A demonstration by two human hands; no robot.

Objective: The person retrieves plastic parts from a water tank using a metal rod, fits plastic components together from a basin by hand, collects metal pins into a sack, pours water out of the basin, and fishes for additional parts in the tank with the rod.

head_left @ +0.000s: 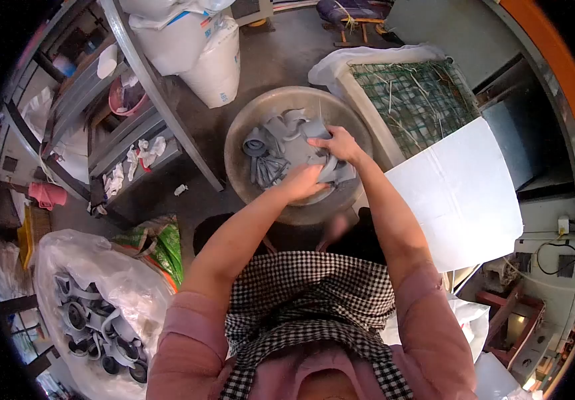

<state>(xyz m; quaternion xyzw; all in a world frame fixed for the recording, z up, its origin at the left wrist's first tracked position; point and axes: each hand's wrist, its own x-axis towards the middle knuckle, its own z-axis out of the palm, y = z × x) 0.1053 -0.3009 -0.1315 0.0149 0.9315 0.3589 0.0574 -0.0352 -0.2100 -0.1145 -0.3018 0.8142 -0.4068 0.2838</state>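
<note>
Both hands are inside a large round basin that holds several grey plastic parts. At the basin's right side, my right hand is closed on a grey part, thumb and fingers pinching its edge. Lower in the basin, my left hand reaches among the pieces beside a curved grey part. Its fingertips are partly hidden, and what they hold, if anything, cannot be made out. A round grey part lies near the left wall of the basin.
White sacks stand behind a metal rack at upper left. A plastic bag with grey parts is at lower left. To the right are a netted crate and a white sheet.
</note>
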